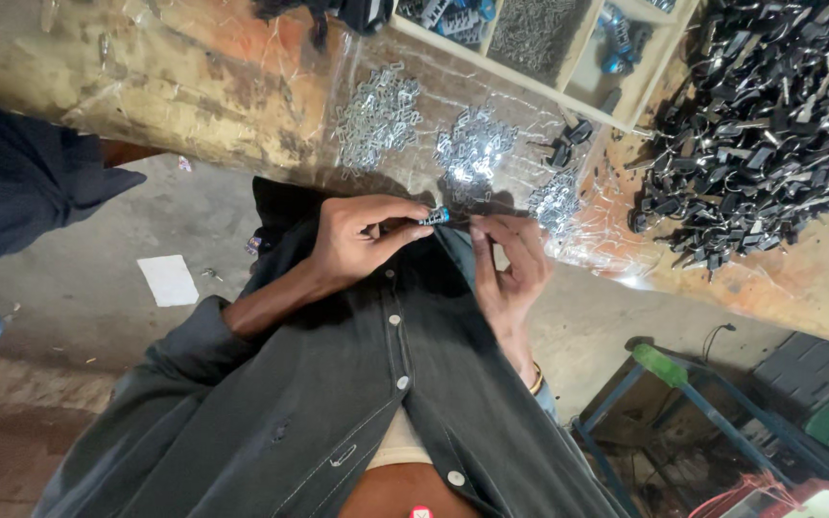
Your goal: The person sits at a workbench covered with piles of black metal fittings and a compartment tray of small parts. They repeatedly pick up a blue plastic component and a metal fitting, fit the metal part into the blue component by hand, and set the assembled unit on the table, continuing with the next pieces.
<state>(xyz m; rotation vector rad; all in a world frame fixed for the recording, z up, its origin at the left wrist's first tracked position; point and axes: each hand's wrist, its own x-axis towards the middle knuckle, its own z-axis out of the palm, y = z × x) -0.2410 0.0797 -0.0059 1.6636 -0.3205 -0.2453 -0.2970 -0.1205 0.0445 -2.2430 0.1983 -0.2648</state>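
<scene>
A small dark part with a blue end (434, 218) is pinched between thumb and fingertips of the left hand (362, 240), held just off the near edge of the workbench (213, 105), in front of the person's chest. The right hand (510, 264) meets it from the other side, fingers drawn narrow at the part's tip; whether they grip it cannot be told. The bench top is worn, stained wood under a wrinkled clear plastic sheet. On it lie three loose heaps of small bright metal clips (376, 120), a large pile of black parts (769, 134) to the right, and a wooden compartment tray (549, 48) at the far side. Bare concrete floor (79, 288) lies below the bench edge, with a white scrap of paper (169, 279) on it. A blue metal frame (683, 412) stands close at the right.
</scene>
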